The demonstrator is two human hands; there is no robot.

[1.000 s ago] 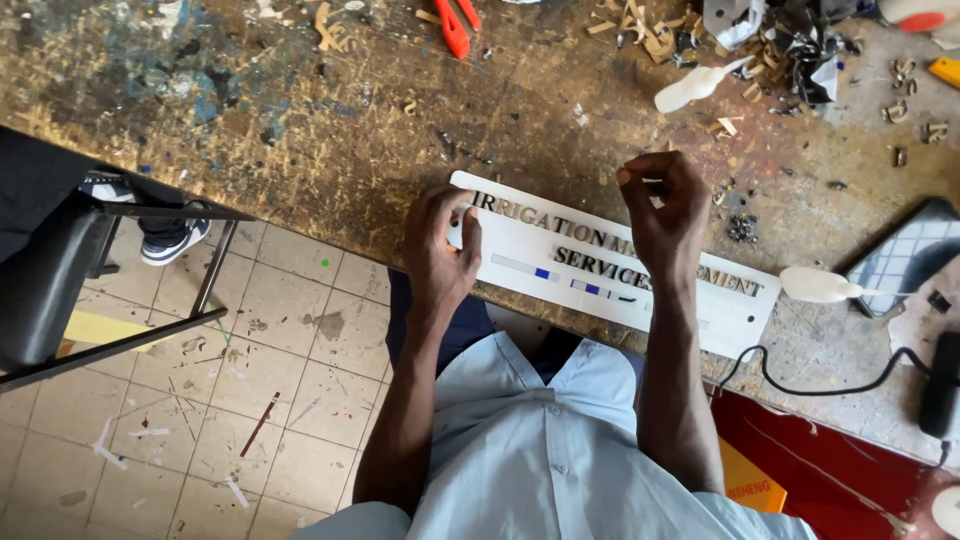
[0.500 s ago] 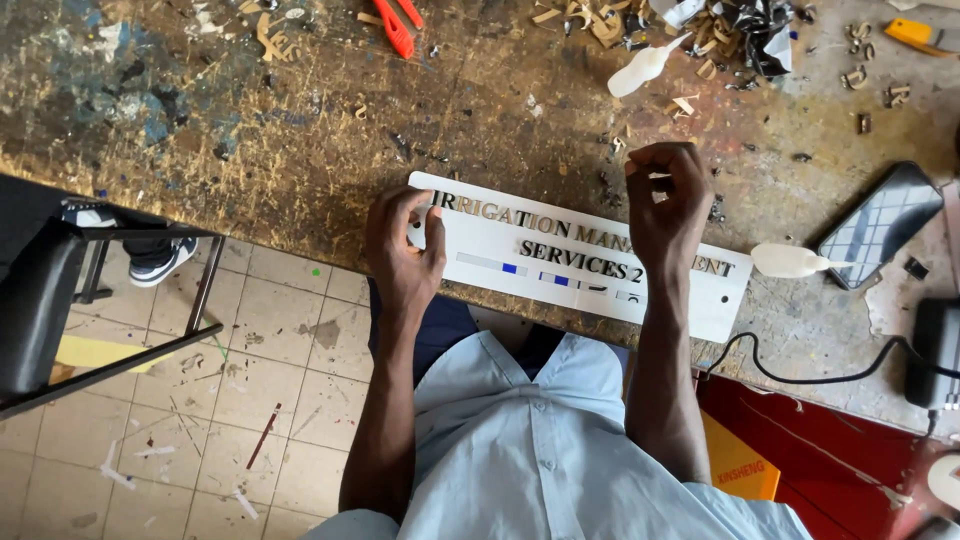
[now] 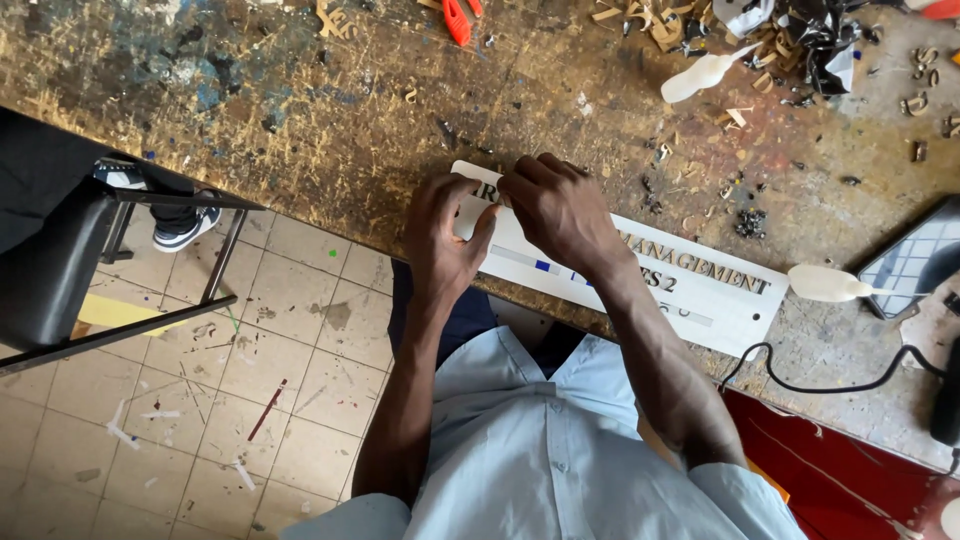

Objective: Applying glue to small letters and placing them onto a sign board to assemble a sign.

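Observation:
A long white sign plate (image 3: 715, 285) with raised gold letters lies along the near edge of a stained wooden workbench (image 3: 300, 110). My left hand (image 3: 445, 240) rests on the plate's left end, fingers spread over it. My right hand (image 3: 560, 210) sits just beside it, fingers curled down and pressing on the letters near the left end. I cannot tell whether a small letter is pinched under its fingertips. My forearms and light blue shirt fill the lower middle of the view.
A white glue bottle (image 3: 825, 284) lies by the plate's right end, another (image 3: 700, 75) further back. Loose wooden letters and scraps (image 3: 670, 25) and red pliers (image 3: 458, 18) lie at the back. A black cable (image 3: 830, 385) and dark chair (image 3: 60, 250) flank me.
My right hand has moved left along the plate from its middle to its left end, close to my left hand. The view has shifted slightly.

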